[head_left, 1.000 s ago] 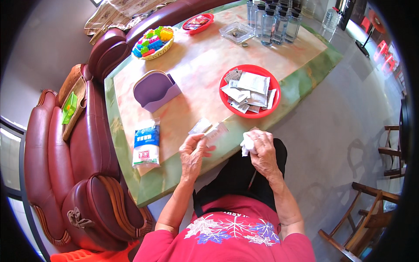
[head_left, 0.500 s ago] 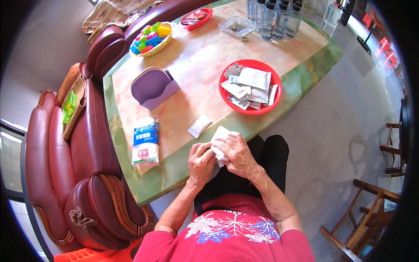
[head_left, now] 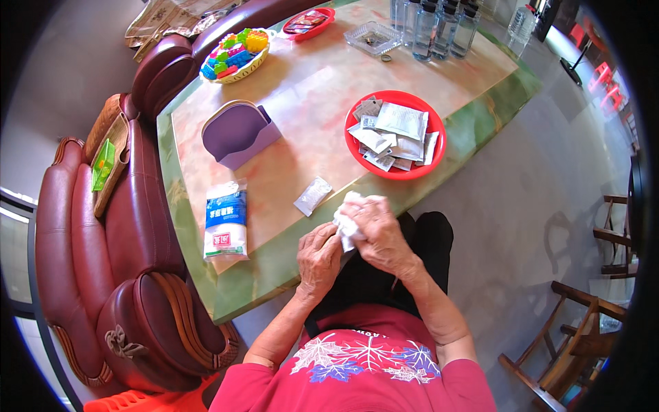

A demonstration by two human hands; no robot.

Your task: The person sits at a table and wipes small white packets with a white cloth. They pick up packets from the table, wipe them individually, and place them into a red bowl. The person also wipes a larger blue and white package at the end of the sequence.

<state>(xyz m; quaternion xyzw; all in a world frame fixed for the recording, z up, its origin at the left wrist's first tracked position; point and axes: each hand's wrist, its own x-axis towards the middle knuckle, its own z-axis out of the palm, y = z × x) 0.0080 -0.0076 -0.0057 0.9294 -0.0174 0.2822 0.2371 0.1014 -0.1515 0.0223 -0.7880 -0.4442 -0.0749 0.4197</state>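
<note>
A crumpled white wipe (head_left: 349, 230) is bunched between my hands, just off the near edge of the table. My right hand (head_left: 379, 233) lies over it with bent fingers, gripping it from above. Against the wipe's left side, my left hand (head_left: 320, 259) has its fingers curled; its fingertips are partly hidden where they meet the wipe. A small white packet (head_left: 313, 196) lies on the table just beyond my hands. To its left is a blue and white plastic bag (head_left: 226, 223) with white contents. Several white sachets (head_left: 401, 122) fill a red basket (head_left: 439, 147) farther right.
On the marble-look table (head_left: 302, 96) stand a purple holder (head_left: 254, 145), a basket of colourful toy blocks (head_left: 233, 58), a red dish (head_left: 328, 27), a glass ashtray (head_left: 372, 39) and several clear bottles (head_left: 446, 31). A maroon sofa (head_left: 147, 206) borders the left; wooden chairs (head_left: 576, 343) stand right.
My right hand has turned over the wipe and covers more of it. The wipe, flatter before, is now more crumpled. My left hand has barely shifted.
</note>
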